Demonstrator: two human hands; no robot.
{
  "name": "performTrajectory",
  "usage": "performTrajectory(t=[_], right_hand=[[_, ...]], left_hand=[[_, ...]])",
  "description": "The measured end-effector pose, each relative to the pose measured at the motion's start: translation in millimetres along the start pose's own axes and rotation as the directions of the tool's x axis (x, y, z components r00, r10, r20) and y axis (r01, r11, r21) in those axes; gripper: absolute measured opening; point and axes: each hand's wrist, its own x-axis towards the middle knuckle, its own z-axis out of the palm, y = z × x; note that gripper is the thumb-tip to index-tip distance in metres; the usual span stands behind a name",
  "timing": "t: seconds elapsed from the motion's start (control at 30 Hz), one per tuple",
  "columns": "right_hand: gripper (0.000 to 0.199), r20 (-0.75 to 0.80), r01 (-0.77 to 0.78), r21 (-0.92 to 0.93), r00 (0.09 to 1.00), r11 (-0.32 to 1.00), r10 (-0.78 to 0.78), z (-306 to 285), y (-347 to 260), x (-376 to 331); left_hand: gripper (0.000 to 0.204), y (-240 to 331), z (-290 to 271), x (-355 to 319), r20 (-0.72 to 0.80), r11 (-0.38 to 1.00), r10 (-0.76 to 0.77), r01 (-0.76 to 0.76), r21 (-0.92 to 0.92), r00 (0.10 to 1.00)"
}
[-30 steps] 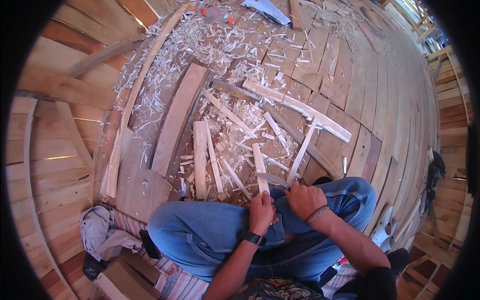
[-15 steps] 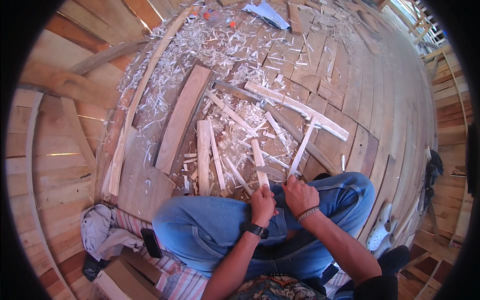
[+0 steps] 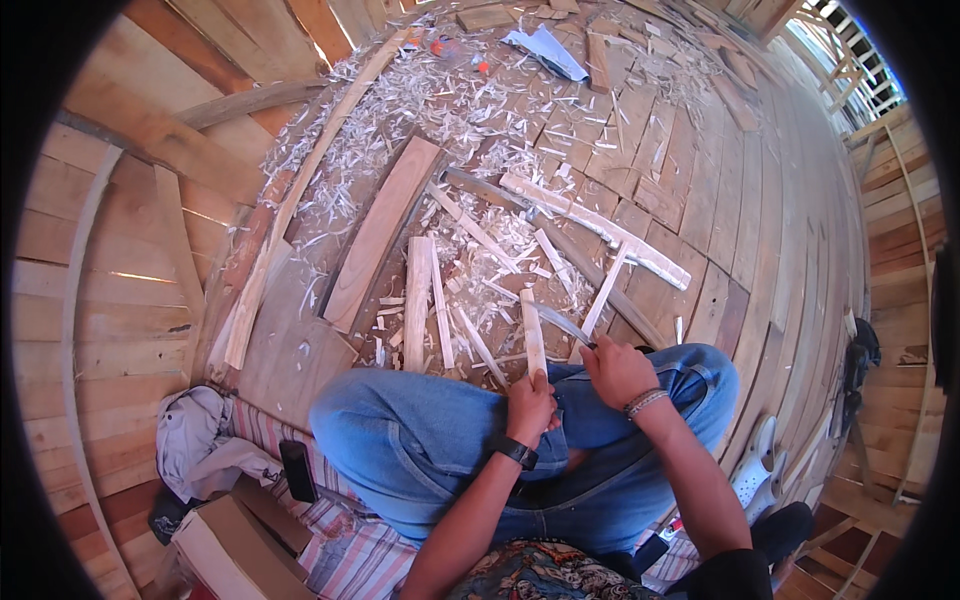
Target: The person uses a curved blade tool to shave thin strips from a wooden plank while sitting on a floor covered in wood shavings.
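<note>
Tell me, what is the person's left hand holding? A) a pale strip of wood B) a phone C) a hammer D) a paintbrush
A: the left hand grips a pale strip of wood upright over the knee, while the right hand holds a knife blade to it.

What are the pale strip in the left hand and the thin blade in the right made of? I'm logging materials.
The pale flat strip looks like raw, unfinished wood: light, matte, like the shavings around. The thin grey blade seems metal, with a dull sheen.

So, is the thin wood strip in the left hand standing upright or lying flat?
Roughly upright. The left hand grips the wood strip at its lower end; its top points away over the floor.
</note>
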Motion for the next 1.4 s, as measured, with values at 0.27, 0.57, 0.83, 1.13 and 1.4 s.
performTrajectory(t=[0.27,0.57,0.83,1.13,1.4], right_hand=[[0.037,0.127,0.123,-0.216,0.987,0.968,-0.097,-2,-7,-10],[0.036,0.061,0.042,-0.254,0.998,0.966,-0.027,11,-14,-8],[0.032,-0.073,-0.09,-0.208,0.994,0.974,0.077,33,-22,-13],[0.039,-0.172,-0.202,-0.06,0.967,0.977,0.19,21,-9,15],[0.044,0.068,-0.011,-0.171,0.997,0.985,0.023,4,-19,-13]], left_hand=[[0.037,-5,2,4,-0.035,0.996,0.07,-0.067,0.06,0.997],[0.034,-9,2,7,-0.034,0.995,0.066,-0.063,0.072,0.997],[0.034,-9,0,9,-0.025,0.999,0.054,-0.053,0.008,0.998],[0.035,-6,-2,4,0.006,0.999,0.032,-0.032,-0.027,0.999],[0.034,-8,0,7,-0.043,0.996,0.09,-0.09,0.004,0.995]])
